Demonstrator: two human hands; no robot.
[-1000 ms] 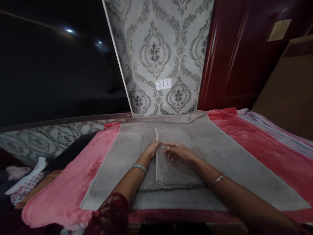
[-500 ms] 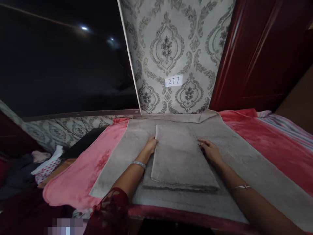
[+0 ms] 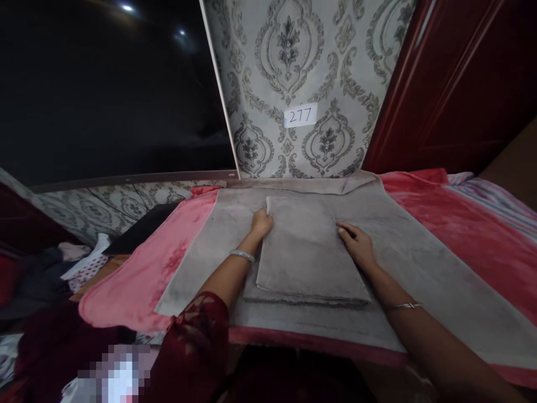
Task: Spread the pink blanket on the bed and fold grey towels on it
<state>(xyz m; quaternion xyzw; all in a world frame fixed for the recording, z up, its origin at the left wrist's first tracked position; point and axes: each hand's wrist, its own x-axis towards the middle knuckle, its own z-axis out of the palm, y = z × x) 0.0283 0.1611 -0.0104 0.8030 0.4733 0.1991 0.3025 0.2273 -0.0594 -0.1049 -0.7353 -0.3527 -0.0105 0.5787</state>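
A folded grey plush cloth [image 3: 310, 252] lies in several layers on a larger spread grey cloth [image 3: 419, 268]. My left hand [image 3: 262, 223] is closed on its left edge near the far corner, with the fingertips partly hidden by the fabric. At the opposite edge, my right hand [image 3: 356, 243] has its fingers drawn together, the tips pinching the cloth's far right side. The pale hem shows along the left side, and the near edge shows stacked layers that do not quite line up.
A pink and red blanket [image 3: 126, 274] lies under the grey cloth and shows on both sides. Behind stand a large dark screen [image 3: 117, 101], a patterned wall [image 3: 289, 61] with a "277" label [image 3: 300, 115], and a dark red door [image 3: 453, 84]. Clothes [image 3: 37, 280] are heaped at left.
The view has tilted down slightly, so everything sits higher in it. My right hand's fingers have drawn closer together at the folded cloth's edge. My left hand keeps its grip.
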